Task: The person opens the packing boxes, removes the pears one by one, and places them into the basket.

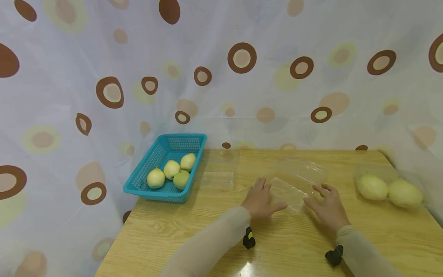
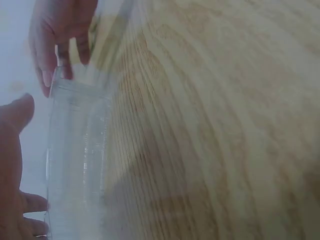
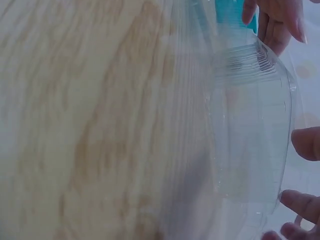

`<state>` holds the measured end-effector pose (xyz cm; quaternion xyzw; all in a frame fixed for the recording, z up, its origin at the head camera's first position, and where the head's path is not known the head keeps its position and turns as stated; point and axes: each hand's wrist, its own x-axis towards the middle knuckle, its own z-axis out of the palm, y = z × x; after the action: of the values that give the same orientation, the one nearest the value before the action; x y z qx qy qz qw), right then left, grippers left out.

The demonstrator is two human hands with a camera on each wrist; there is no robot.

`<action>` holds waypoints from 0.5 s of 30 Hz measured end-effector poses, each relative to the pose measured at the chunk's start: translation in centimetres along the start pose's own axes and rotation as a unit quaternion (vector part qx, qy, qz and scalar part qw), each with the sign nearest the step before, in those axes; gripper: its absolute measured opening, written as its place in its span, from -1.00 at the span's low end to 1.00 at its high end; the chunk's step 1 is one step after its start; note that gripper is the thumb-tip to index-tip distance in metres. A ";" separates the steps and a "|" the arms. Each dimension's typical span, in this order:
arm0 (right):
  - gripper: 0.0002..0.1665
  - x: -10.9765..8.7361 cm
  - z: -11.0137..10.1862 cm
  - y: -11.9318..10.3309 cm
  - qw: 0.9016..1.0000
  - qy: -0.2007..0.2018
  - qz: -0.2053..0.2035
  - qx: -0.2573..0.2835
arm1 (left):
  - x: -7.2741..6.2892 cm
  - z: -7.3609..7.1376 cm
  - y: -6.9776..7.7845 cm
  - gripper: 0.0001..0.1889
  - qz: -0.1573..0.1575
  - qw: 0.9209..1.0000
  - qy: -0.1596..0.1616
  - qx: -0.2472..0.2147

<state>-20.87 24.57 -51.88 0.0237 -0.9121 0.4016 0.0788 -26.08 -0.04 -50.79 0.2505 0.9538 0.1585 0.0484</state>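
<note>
An unfolded clear plastic clamshell box (image 1: 288, 192) lies on the wooden table, its raised lid (image 1: 304, 169) tilting away at the back. My left hand (image 1: 259, 202) is at the box's left side, thumb and fingers spread. On the opposite side, my right hand (image 1: 328, 207) has its fingertips at the rim, thumb apart from the fingers. The right wrist view shows the ribbed clear wall of the box (image 3: 250, 125) between both hands. In the left wrist view, fingertips of the left hand touch the edge of the box (image 2: 75, 160). No fruit shows inside it.
A blue perforated basket (image 1: 138, 181) at the left holds several pale green-yellow, round pears (image 1: 172, 169). Beside it lies another clear plastic box (image 1: 218, 177). A closed clear box (image 1: 392, 173) with two pale fruits (image 1: 405, 192) stands at the right. A patterned curtain (image 1: 263, 88) hangs behind the table.
</note>
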 end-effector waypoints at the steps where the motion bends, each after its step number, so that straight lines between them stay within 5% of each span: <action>1: -0.16 0.1 -0.1 0.0 1.000 0.001 -0.009 -0.007 | 0.3 0.1 0.0 0.05 -0.002 1.000 -0.001 -0.002; 10: -0.06 0.8 -0.4 0.1 0.995 -0.057 -0.039 -0.070 | 3.5 1.2 0.1 0.19 -0.023 0.998 -0.011 0.059; 15: 0.01 1.1 -0.4 0.3 0.992 -0.051 -0.045 -0.102 | 4.7 1.3 0.1 0.09 -0.035 0.994 0.025 0.098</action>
<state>-21.96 25.13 -51.67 0.0772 -0.9492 0.3005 0.0528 -29.90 2.75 -52.00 0.2165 0.9738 0.0690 0.0057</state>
